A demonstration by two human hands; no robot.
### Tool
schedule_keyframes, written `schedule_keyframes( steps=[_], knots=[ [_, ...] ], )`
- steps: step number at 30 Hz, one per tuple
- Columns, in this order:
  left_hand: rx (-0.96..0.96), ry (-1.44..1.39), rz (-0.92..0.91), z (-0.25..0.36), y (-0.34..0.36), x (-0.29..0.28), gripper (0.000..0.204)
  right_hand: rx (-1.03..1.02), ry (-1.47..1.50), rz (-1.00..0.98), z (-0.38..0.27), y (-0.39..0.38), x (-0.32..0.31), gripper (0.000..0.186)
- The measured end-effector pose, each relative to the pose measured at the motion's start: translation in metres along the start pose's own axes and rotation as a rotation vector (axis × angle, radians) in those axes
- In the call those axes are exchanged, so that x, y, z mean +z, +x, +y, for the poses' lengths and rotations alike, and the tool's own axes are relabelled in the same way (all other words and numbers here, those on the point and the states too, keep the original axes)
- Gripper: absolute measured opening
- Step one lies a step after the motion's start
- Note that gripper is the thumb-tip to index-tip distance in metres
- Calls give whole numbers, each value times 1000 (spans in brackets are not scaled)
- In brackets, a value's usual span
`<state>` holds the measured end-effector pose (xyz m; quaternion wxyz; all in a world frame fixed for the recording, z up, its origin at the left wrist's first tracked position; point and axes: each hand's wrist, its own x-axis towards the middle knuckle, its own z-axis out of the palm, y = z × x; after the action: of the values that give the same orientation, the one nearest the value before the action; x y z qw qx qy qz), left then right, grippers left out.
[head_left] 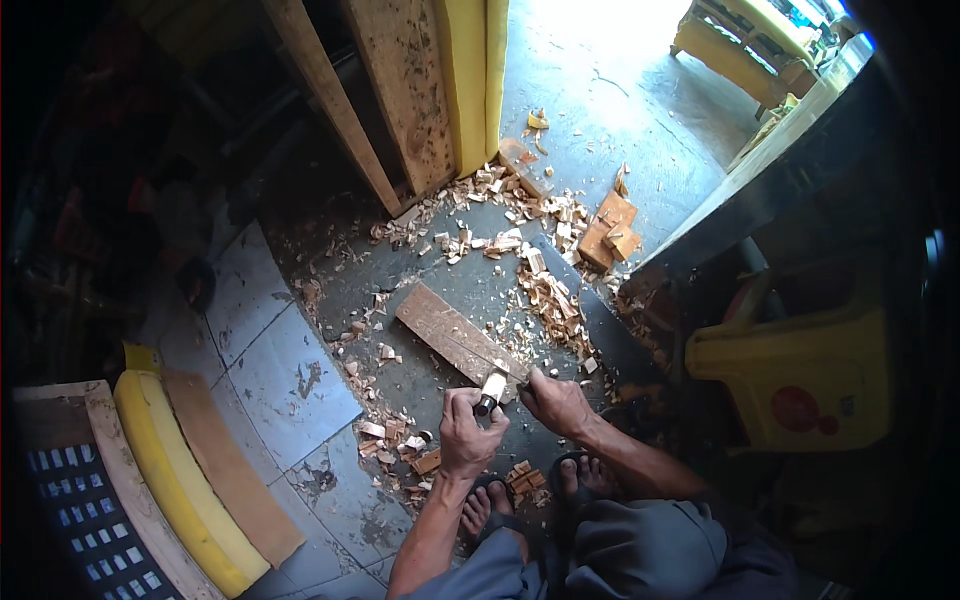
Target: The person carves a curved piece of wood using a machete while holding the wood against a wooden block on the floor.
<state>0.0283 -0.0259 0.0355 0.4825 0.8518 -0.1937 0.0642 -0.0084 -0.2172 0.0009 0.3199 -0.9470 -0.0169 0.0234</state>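
Observation:
My left hand (470, 430) grips a short, pale cylindrical piece with a black end (494, 390) just below a wooden board (440, 325) lying on the floor. My right hand (560, 405) is closed at the board's lower right end, apparently on a long, thin blade (510, 372) that runs leftward across the pale piece; its handle is hidden by my fingers. Wood shavings (550, 305) are scattered around the board and by my sandalled feet.
A yellow plastic stool (790, 380) stands at right. Yellow padded pieces and a slotted wooden frame (100, 430) are at lower left. Upright planks (400, 100) stand beside a doorway with loose wood blocks (607, 225). A dark edged panel (750, 170) borders the doorway's right.

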Motion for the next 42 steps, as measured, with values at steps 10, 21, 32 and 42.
schedule_keyframes(
  steps=[10, 21, 32, 42],
  knots=[
    [12, 33, 6, -9, -3, -1, 35, 31, 64, 113, -10, 1, -2, 25],
    [-15, -27, -19, -3, -6, -8, 34, 20, -11, 48, 0, -5, 6, 25],
    [-67, -3, 60, -17, -3, -7, 36, 199, 110, 57, 2, -12, -3, 28],
    [-608, -1069, 39, -56, 8, -20, 34, 321, 534, 83, -11, -21, -34, 34]
  ],
)
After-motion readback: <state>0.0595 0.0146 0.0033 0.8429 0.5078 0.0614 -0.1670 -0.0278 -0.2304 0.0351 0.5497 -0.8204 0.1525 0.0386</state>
